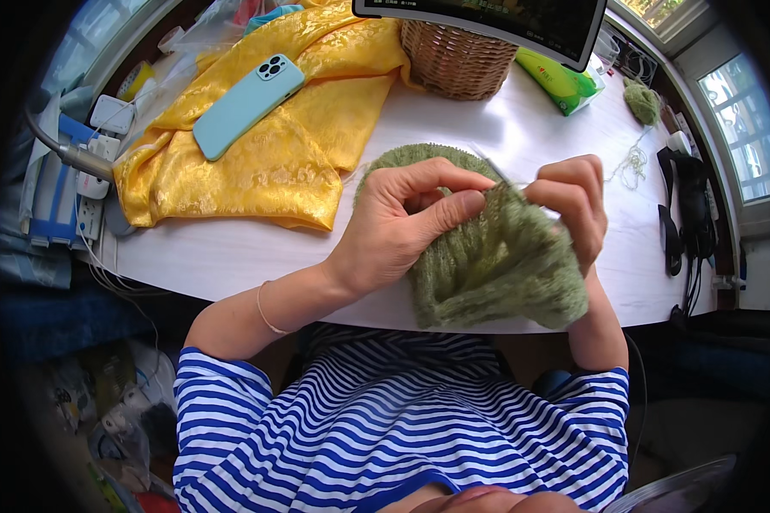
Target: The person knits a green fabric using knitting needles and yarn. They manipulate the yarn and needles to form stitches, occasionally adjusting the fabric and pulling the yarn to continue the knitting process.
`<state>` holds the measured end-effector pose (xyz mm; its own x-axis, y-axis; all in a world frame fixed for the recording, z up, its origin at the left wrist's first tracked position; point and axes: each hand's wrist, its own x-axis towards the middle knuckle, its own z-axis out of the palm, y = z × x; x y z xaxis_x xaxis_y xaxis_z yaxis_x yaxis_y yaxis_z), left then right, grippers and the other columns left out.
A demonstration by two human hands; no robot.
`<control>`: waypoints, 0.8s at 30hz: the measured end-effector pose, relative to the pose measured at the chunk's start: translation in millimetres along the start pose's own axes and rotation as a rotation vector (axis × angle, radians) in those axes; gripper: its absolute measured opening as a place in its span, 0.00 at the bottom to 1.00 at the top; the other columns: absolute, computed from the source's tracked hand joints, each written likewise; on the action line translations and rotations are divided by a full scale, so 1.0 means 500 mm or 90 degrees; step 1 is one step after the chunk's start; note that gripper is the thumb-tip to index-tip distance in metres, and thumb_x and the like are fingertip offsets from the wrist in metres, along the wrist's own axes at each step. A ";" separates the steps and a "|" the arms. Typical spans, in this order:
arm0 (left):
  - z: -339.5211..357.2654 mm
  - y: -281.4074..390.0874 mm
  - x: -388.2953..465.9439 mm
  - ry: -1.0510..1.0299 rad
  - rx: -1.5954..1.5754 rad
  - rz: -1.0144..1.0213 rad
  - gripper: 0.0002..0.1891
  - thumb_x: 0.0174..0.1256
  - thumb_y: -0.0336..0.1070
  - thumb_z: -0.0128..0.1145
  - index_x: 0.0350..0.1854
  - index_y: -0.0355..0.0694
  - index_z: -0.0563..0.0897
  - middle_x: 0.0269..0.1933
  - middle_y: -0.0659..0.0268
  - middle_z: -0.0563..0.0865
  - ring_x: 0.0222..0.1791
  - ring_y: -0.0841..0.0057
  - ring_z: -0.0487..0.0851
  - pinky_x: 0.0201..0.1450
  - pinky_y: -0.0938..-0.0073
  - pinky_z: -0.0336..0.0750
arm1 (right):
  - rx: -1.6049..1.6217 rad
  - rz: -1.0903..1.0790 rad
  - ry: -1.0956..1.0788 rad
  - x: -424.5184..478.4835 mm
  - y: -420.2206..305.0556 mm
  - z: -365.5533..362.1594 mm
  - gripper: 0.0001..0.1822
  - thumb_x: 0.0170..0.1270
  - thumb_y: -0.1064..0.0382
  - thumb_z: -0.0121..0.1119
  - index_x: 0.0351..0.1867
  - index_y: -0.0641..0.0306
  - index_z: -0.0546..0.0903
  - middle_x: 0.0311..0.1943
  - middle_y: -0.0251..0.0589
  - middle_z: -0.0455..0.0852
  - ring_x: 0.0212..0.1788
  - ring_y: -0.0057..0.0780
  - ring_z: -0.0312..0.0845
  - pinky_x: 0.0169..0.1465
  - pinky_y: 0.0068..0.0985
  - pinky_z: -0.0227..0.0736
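Observation:
A fuzzy green knitted piece [500,269] hangs between my hands at the table's front edge, and part of it spreads on the table behind my left hand. My left hand [410,218] pinches its upper edge between thumb and index finger. From that edge a thin grey knitting needle [489,163] slants up and to the left. My right hand [574,199] is curled at the right end of the same edge, fingers bent against the stitches. Its thumb and whatever lies within its grip are mostly hidden behind the knitting.
A light-blue phone [249,108] lies on a yellow brocade cloth [282,173] at left. Behind stand a wicker basket [459,61], a tablet screen [487,22] and a green tissue pack [558,80]. A green yarn ball [641,102] with loose yarn [632,163] and black straps [686,205] lie right.

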<state>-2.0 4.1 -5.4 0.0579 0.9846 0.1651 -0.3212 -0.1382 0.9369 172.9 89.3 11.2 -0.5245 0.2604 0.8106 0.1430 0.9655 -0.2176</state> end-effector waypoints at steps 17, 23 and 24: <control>0.002 0.005 0.004 0.111 -0.083 0.026 0.10 0.66 0.32 0.56 0.45 0.33 0.79 0.36 0.65 0.84 0.35 0.87 0.80 0.39 0.87 0.76 | -0.071 -0.035 0.013 0.001 -0.003 -0.008 0.16 0.44 0.48 0.64 0.28 0.56 0.83 0.19 0.27 0.72 0.25 0.22 0.64 0.36 0.23 0.54; 0.008 -0.010 -0.001 0.055 -0.007 0.015 0.08 0.64 0.31 0.58 0.42 0.34 0.81 0.35 0.71 0.83 0.34 0.91 0.78 0.38 0.89 0.73 | -0.053 -0.021 -0.059 0.014 0.004 -0.001 0.20 0.45 0.45 0.64 0.31 0.59 0.80 0.25 0.34 0.74 0.30 0.29 0.67 0.38 0.26 0.57; 0.010 -0.010 -0.005 0.040 0.012 -0.015 0.07 0.63 0.30 0.59 0.41 0.34 0.81 0.34 0.73 0.82 0.33 0.92 0.77 0.37 0.90 0.72 | 0.005 0.007 -0.133 0.017 0.014 -0.004 0.26 0.41 0.43 0.66 0.35 0.61 0.77 0.30 0.39 0.74 0.35 0.35 0.68 0.40 0.28 0.59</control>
<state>4.1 2.0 -8.9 0.0055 0.9922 0.1244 -0.3024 -0.1170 0.9460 171.1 98.2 17.5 -0.6854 0.2656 0.6780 0.1444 0.9622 -0.2310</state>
